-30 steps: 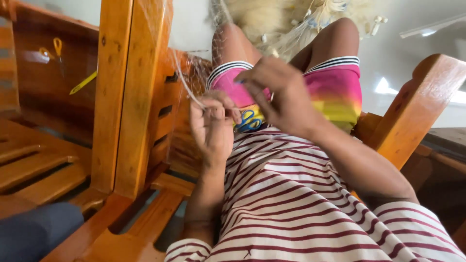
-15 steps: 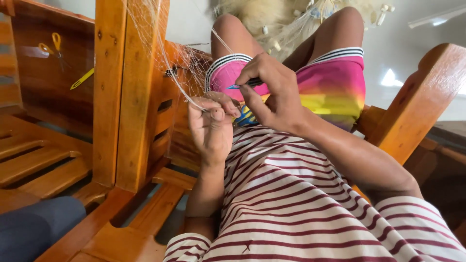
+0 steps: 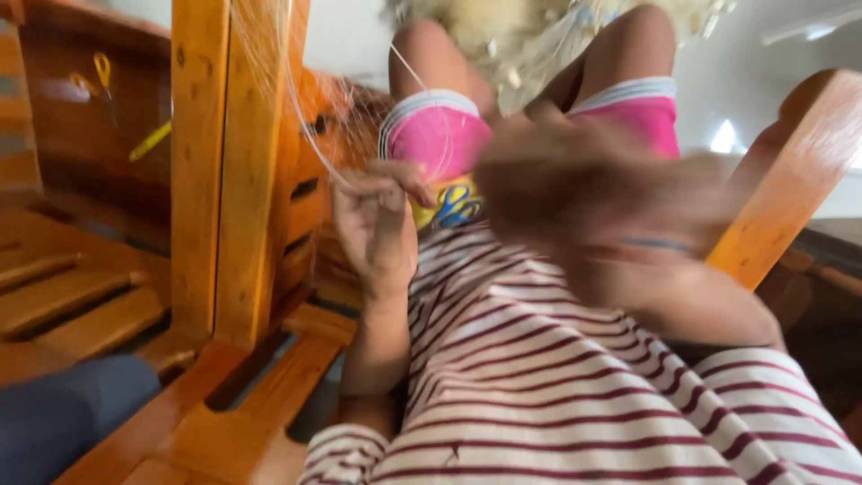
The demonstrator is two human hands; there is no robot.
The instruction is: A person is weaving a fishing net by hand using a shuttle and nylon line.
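Head view: the left hand (image 3: 377, 224) is raised above the striped shirt (image 3: 539, 377), fingers pinched on one thin pale thread (image 3: 305, 126) running up past the wooden chair post (image 3: 202, 162); the right hand (image 3: 593, 189) is a blur, its grip impossible to tell; two scissors (image 3: 94, 76) hang behind, netting (image 3: 530, 36) heaped over both knees

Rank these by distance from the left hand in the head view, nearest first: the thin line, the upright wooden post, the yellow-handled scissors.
1. Thin line: pinched in the left hand, running up and left.
2. Upright wooden post: just left of the hand.
3. Yellow-handled scissors: far left, on the wooden panel.
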